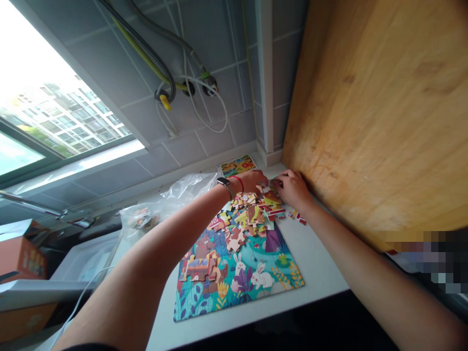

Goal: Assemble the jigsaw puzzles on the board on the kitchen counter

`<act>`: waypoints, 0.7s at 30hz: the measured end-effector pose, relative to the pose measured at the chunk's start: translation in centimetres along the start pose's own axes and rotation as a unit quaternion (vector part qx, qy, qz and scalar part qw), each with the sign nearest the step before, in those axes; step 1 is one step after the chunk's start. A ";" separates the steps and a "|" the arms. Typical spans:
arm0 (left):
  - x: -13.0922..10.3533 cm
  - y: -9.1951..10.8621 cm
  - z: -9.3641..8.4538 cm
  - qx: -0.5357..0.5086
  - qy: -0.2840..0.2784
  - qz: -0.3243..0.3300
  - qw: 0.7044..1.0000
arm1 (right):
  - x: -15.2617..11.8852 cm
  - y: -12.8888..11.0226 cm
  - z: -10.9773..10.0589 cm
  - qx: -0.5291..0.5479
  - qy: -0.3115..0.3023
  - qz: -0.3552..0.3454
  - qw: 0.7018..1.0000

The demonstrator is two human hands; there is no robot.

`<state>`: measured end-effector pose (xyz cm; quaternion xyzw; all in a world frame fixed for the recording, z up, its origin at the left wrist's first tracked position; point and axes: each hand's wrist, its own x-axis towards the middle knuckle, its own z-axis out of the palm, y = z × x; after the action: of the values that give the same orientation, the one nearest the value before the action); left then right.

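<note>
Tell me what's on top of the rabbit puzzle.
Loose pieces are heaped over the puzzle's far part, with a smaller group towards its left. Whatever the heap and left forearm cover is hidden.

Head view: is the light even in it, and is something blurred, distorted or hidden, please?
Head view: uneven light, the window burnt to white, highlights on the plastic bag. Head view, again: the left forearm looks stretched by the wide lens; coarse pixel blocks hide the lower right. Same head view: printed rabbits stay readable.
</note>
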<state>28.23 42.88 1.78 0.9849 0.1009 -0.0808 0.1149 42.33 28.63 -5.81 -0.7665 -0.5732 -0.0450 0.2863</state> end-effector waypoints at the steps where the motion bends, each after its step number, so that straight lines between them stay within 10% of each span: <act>1: 0.1 -0.3 0.0 -0.008 0.000 -0.014 1.000 | 0.0 0.0 0.0 -0.002 0.003 0.001 1.000; 12: -0.3 -2.0 -1.1 -0.151 0.081 -0.125 0.977 | -0.3 -0.4 -0.1 -0.005 0.015 0.001 1.000; 21: -7.0 0.4 -1.7 -0.377 0.277 -0.147 0.872 | -0.1 -0.9 -0.6 0.044 0.064 -0.018 0.997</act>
<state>21.76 41.66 4.80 0.8227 0.2946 0.2233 0.4319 41.63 28.42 -4.99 -0.7381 -0.5690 -0.0733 0.3550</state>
